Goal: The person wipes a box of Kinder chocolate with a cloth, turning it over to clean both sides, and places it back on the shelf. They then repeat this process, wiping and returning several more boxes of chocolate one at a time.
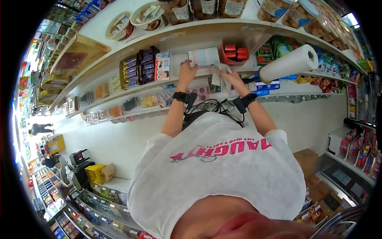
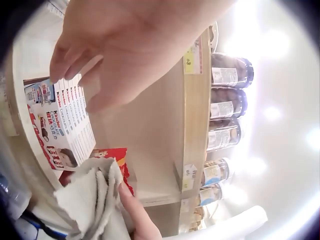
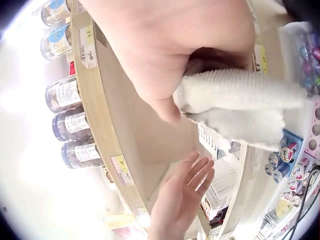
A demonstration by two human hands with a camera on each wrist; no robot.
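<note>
Beside a row of white Kinder chocolate boxes (image 1: 203, 57) on the shelf is my left hand (image 1: 187, 74), its fingers extended at the near left end of the row. The left wrist view shows those fingers overlapping the tops of the Kinder boxes (image 2: 72, 120). A folded light grey cloth (image 3: 235, 100) is gripped in my right hand (image 1: 235, 79), with thumb and fingers around it. The cloth hangs over the shelf's front edge, near the right end of the row. A red open box (image 1: 234, 53) of small red packs stands just right of the boxes.
Chocolate bar boxes (image 1: 148, 63) and an upright Kinder box (image 1: 162, 67) stand to the left. A white paper-like roll (image 1: 290, 63) juts out at the right. Jars (image 1: 207, 8) line the shelf above, and clear tubs (image 1: 149, 101) sit on the lower shelf. Black cables (image 1: 213, 105) hang before my body.
</note>
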